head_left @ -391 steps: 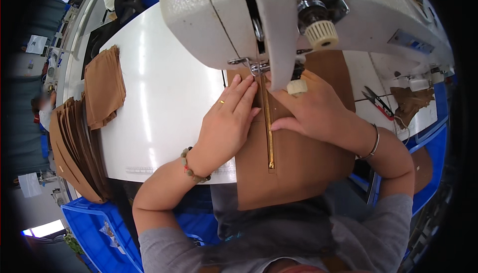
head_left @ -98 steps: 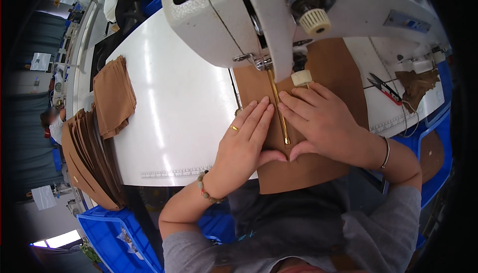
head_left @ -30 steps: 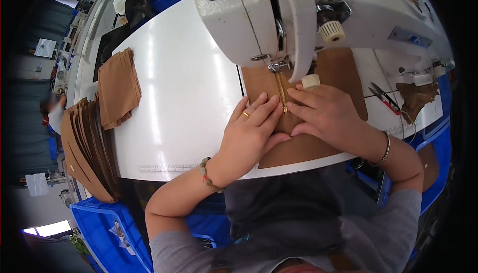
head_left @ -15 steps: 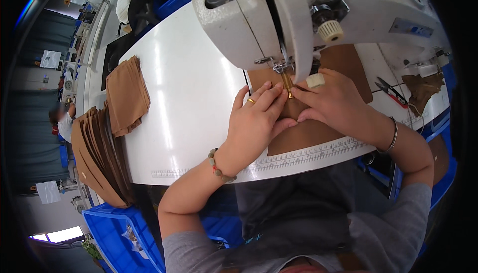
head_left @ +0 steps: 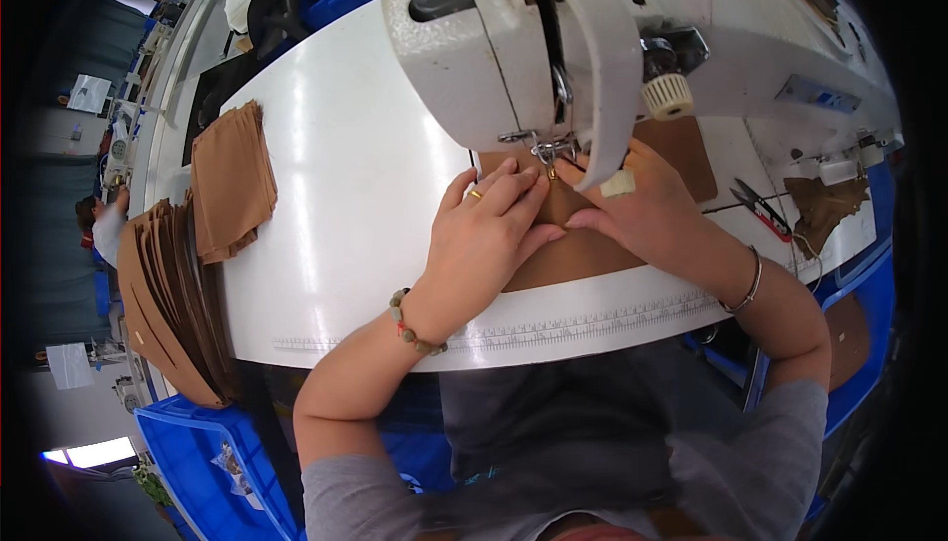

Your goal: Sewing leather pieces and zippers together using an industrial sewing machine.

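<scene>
A brown fabric piece (head_left: 578, 261) lies under the needle area of a white sewing machine (head_left: 444, 67). A short gold-coloured strip (head_left: 551, 174), which looks like part of a zipper, shows just in front of the metal presser foot (head_left: 551, 149). My left hand (head_left: 484, 225) presses the fabric left of the strip, fingers together and thumb pointing inward. On the other side my right hand (head_left: 642, 200) grips the fabric, its thumb almost meeting the left one. The machine's guard arm partly hides the right fingertips.
Stacked brown fabric pieces (head_left: 235, 181) lie on the white table at left, with more draped pieces (head_left: 168, 304) beside its edge. Thread snips (head_left: 762, 210) and a dark brown scrap (head_left: 828, 213) are at right. A printed ruler (head_left: 494, 332) follows the front edge. Blue bins (head_left: 212, 462) stand below.
The brown fabric has slid away from me under the presser foot, its near edge now off the ruler. Less of the gold strip shows. Both hands have moved along with it.
</scene>
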Tool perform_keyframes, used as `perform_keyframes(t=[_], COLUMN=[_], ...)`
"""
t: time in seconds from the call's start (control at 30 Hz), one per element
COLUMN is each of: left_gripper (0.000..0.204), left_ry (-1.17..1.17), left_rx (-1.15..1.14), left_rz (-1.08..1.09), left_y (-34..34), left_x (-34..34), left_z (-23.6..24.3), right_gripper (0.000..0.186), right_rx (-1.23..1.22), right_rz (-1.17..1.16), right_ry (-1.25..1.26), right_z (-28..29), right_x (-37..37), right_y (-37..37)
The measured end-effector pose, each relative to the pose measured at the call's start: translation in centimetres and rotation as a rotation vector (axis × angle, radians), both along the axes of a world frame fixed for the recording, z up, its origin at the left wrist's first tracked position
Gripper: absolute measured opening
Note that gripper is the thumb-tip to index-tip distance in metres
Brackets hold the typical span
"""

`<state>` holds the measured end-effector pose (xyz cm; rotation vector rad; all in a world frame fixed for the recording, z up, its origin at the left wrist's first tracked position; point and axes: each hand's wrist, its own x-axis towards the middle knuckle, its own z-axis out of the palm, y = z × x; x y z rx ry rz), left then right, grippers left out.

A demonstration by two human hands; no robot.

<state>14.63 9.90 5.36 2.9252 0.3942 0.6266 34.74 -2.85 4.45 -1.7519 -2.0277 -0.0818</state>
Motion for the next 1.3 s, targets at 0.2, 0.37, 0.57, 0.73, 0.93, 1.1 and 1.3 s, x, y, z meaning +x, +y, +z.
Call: perform_keyframes(t=[0.2,0.37,0.57,0.73,0.93,1.1,1.3], left_gripper=[0.05,0.049,0.049,0.046,0.047,0.049,0.058], left_ry=[0.017,-0.003,-0.008,-0.084,-0.121,-0.087,-0.011], left_rx=[-0.017,-0.027,-0.029,-0.207,-0.349,-0.253,-0.111], left_rz=[-0.006,-0.032,-0.038,-0.036,0.027,-0.015,-0.052], left_y=[0.0,0.4,0.6,0.6,0.4,0.2,0.2], left_x=[-0.2,-0.1,-0.1,0.0,-0.4,-0.2,-0.5], left_z=[-0.1,-0.1,-0.2,-0.5,-0.7,-0.4,0.4], right_gripper=[0.039,0.04,0.043,0.043,0.041,0.043,0.038], right_rx=[0.021,0.043,0.046,0.091,0.056,0.051,-0.034], right_rz=[0.015,0.011,0.015,-0.001,0.013,0.015,0.031], right_ry=[0.005,-0.005,-0.008,-0.032,0.001,0.008,0.334], right_z=[-0.3,-0.1,0.0,-0.1,-0.4,-0.1,0.5], right_x=[0.0,0.0,0.0,0.1,0.3,0.2,0.5], right_y=[0.1,0.3,0.3,0.5,0.4,0.4,0.3])
